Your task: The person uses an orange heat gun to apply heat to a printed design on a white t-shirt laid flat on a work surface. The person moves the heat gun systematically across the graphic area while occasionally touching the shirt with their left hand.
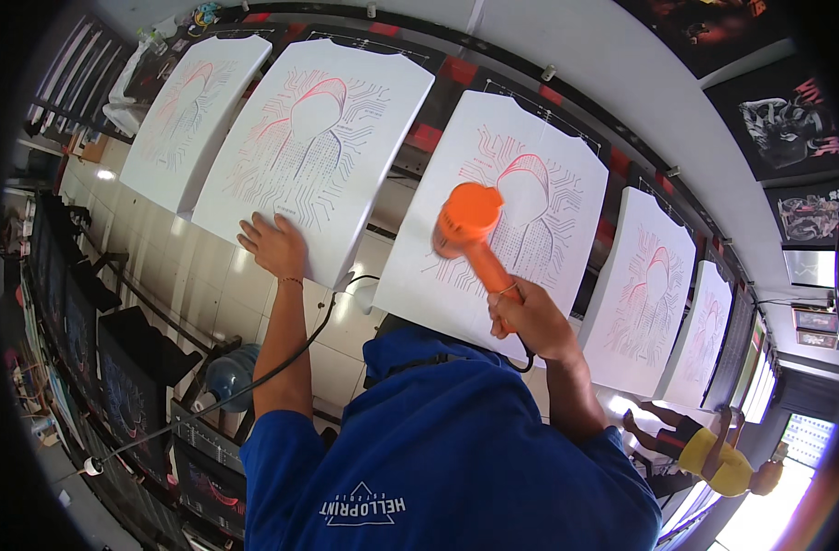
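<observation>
My right hand (534, 320) is wrapped round the handle of an orange hair dryer (472, 220). The dryer's head hangs over a white T-shirt (419, 275) printed with a hooded figure and circuit-like lines in red and dark blue. My left hand (274, 246) lies with its fingers spread on the lower edge of another white T-shirt (332, 230) with the same print, to the left. Both shirts lie flat on boards. A black cord (291, 358) runs from the lower left past my left forearm toward the dryer.
More printed white shirts lie at the far left (176, 129) and to the right (635, 303). A blue water jug (231, 376) stands by my left forearm. Dark printed garments (130, 376) line the lower left. Another person in a yellow shirt (727, 468) is at the lower right.
</observation>
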`<move>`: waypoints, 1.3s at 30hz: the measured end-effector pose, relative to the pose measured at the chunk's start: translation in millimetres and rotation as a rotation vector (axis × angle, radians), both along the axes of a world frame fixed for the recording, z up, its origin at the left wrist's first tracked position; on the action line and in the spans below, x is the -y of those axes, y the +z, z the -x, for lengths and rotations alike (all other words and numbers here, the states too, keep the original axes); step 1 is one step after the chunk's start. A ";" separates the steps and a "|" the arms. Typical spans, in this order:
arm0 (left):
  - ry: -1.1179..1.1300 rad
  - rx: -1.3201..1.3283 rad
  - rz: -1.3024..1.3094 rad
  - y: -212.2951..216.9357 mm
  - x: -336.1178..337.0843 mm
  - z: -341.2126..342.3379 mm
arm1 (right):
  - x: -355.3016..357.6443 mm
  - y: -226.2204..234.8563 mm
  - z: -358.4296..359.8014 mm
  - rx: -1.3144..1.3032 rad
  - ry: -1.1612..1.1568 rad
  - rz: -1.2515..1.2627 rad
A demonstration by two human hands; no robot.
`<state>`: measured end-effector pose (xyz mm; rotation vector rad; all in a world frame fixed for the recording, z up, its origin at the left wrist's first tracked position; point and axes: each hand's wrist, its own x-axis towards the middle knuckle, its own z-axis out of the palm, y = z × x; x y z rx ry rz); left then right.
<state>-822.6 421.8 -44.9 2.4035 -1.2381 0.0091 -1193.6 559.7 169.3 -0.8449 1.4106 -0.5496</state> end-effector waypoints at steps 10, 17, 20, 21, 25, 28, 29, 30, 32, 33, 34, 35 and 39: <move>-0.008 0.010 0.022 -1.9 -0.4 0.0 | -23.0 8.9 8.2 0.025 0.051 -0.076; -0.010 0.037 0.003 -1.2 -1.0 0.2 | -22.8 8.7 10.5 -0.034 0.065 -0.027; -0.010 0.013 -0.001 5.6 -0.6 4.5 | -19.3 2.5 9.4 -0.125 -0.049 0.031; -0.008 0.007 -0.002 6.5 -1.3 4.8 | -18.5 0.7 10.2 -0.107 -0.060 0.044; -0.020 0.063 0.009 -4.0 -1.2 -2.0 | -21.5 4.7 18.3 -0.046 -0.020 0.000; -0.016 0.047 -0.004 -1.6 -1.8 0.6 | -31.2 12.2 30.3 -0.017 0.015 -0.082; -0.012 0.035 -0.014 0.4 -1.8 1.7 | -32.8 10.9 31.8 -0.028 0.012 -0.080; -0.008 0.024 -0.023 2.3 -1.9 3.1 | -35.4 10.3 33.1 -0.039 0.008 -0.079; -0.008 0.019 -0.019 -1.6 -1.0 1.3 | -38.9 4.3 33.2 -0.081 -0.011 -0.037; -0.006 0.020 -0.014 -0.6 0.2 0.6 | -39.7 2.4 32.8 -0.091 -0.021 -0.020; -0.006 0.016 -0.019 -0.1 0.5 1.1 | -40.3 2.3 32.2 -0.084 -0.033 -0.014; -0.005 0.012 -0.024 0.4 0.1 2.0 | -41.0 2.6 32.0 -0.077 -0.044 -0.008; -0.013 0.025 -0.016 -2.2 -1.4 0.6 | -44.4 17.7 42.7 -0.036 -0.008 -0.082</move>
